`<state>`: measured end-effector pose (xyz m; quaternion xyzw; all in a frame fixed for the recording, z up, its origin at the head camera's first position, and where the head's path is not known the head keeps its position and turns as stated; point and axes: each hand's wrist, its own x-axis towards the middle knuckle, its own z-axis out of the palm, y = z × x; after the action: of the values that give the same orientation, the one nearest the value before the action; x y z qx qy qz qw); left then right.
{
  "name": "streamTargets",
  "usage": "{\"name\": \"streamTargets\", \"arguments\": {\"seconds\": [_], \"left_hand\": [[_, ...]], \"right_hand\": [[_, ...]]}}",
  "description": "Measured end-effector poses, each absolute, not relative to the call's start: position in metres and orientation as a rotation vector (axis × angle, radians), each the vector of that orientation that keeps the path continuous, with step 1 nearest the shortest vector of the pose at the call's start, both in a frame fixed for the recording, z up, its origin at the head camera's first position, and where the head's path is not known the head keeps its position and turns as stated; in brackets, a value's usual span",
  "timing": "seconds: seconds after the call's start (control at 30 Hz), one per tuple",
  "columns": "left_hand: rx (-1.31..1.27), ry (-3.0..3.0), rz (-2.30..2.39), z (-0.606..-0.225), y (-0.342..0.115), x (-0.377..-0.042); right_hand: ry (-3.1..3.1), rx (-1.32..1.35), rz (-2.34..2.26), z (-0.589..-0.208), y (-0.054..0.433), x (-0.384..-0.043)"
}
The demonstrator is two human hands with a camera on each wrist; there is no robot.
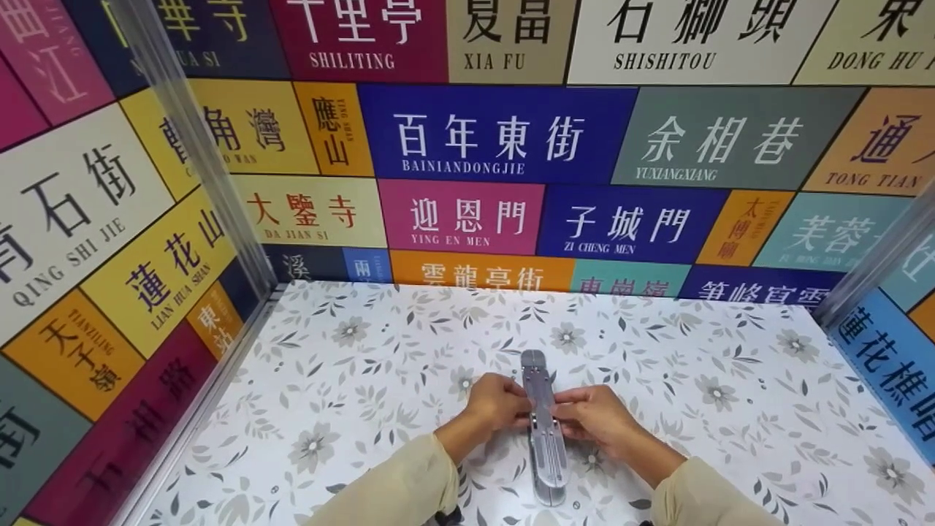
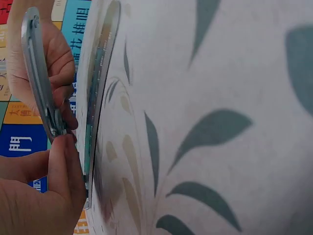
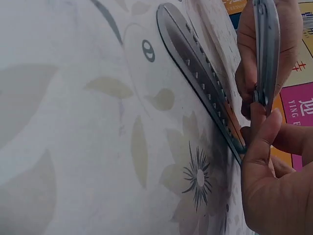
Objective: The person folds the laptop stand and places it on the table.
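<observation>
A long, narrow grey metal tool with rounded ends (image 1: 549, 442) points away from me at the front middle of the table. Its lower strip (image 2: 103, 63) has a row of small teeth or slots along the edge and lies on the tabletop. Above it the upper bar (image 3: 268, 44) stands tilted, apart from the strip at one end. My left hand (image 1: 497, 402) pinches the bar's middle from the left with thumb and fingers. From the right, my right hand (image 1: 595, 416) pinches it at nearly the same spot, by a small fitting (image 2: 57, 122). The fingertips partly hide that fitting.
The white tabletop (image 1: 409, 351) carries a grey flower and leaf print. Colourful panels with Chinese lettering (image 1: 497, 135) rise at the back and both sides. Clear upright strips (image 1: 219, 161) stand at the back corners.
</observation>
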<state>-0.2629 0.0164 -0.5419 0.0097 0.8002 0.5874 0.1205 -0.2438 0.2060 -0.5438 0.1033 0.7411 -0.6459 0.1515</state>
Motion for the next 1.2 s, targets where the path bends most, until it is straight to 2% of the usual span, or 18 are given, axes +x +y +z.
{"name": "streamTargets", "arguments": {"seconds": [0.2,0.33,0.47,0.7,0.9,1.2], "left_hand": [[0.113,2.545,1.517,-0.543,0.015,-0.263],[0.177,2.522,1.491,-0.545,0.014,-0.262],[0.369,2.563,1.334,-0.542,0.011,-0.254],[0.786,2.811,0.372,-0.526,0.004,-0.209],[0.872,2.797,0.073,-0.531,0.004,-0.177],[0.977,2.906,-0.157,-0.538,0.014,-0.167]], "right_hand": [[2.318,0.313,-1.714,-0.547,0.201,-0.24],[2.469,0.224,-1.579,-0.548,0.201,-0.234],[2.628,-0.047,-1.402,-0.548,0.204,-0.223],[2.9,-0.601,-1.064,-0.55,0.21,-0.184],[2.983,-0.964,-0.713,-0.552,0.221,-0.156],[3.173,-1.285,-0.499,-0.569,0.218,-0.154]]}}
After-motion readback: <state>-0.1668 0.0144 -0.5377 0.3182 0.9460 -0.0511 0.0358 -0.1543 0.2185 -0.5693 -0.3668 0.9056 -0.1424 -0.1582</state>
